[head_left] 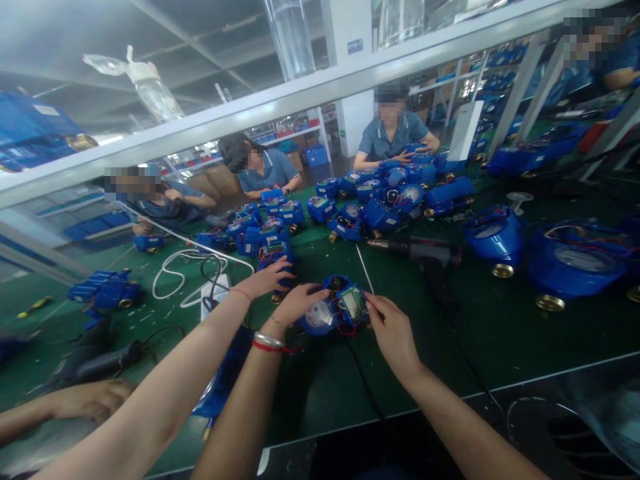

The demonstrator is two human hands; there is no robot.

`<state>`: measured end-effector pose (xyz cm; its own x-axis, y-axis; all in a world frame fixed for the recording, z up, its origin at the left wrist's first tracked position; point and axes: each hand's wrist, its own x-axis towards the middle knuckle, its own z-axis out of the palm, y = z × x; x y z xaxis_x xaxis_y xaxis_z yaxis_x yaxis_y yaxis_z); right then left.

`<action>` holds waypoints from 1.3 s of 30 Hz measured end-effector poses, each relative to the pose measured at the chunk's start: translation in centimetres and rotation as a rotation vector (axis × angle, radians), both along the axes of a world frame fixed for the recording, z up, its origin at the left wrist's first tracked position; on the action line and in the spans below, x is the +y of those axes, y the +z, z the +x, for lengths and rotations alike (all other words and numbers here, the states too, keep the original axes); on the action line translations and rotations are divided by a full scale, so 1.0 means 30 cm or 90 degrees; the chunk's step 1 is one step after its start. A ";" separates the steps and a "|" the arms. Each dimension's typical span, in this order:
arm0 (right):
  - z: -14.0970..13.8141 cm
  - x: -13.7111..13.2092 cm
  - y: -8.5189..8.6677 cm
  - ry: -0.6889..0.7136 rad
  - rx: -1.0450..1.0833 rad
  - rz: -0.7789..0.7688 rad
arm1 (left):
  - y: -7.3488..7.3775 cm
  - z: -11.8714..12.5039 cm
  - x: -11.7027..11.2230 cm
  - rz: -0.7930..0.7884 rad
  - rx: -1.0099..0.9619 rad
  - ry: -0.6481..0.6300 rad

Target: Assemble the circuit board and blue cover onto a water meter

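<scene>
A blue water meter (320,319) with a round clear dial lies in front of me on the green table. My left hand (296,308), below a silver bangle and red cord, grips the meter's left side. Beside the dial is a green circuit board with a grey display (354,303), and red wires hang under it. At the board's right edge, my right hand (393,330) has its thumb and fingers pinched on it. A co-worker's hand (267,277) reaches in from the left, over another blue meter just behind mine.
A black heat gun (425,253) lies behind my right hand, its cable running toward me. Many blue meters (370,193) crowd the table's far side; larger ones (575,260) stand right. A white power strip (214,297) is left. Several co-workers sit around; a metal shelf beam (300,100) crosses overhead.
</scene>
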<state>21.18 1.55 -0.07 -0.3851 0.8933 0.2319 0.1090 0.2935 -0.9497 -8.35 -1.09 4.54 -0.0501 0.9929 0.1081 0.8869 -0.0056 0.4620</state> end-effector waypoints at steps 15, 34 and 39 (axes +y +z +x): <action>0.013 -0.033 -0.063 -0.007 -0.032 -0.125 | 0.023 -0.279 0.031 -0.084 0.262 -0.255; -0.021 0.056 -0.036 0.044 -0.060 -0.171 | -0.076 0.153 -0.030 -0.004 -0.160 0.133; -0.043 0.084 -0.042 0.077 -0.056 -0.254 | -0.052 0.211 -0.028 -0.100 -0.213 0.122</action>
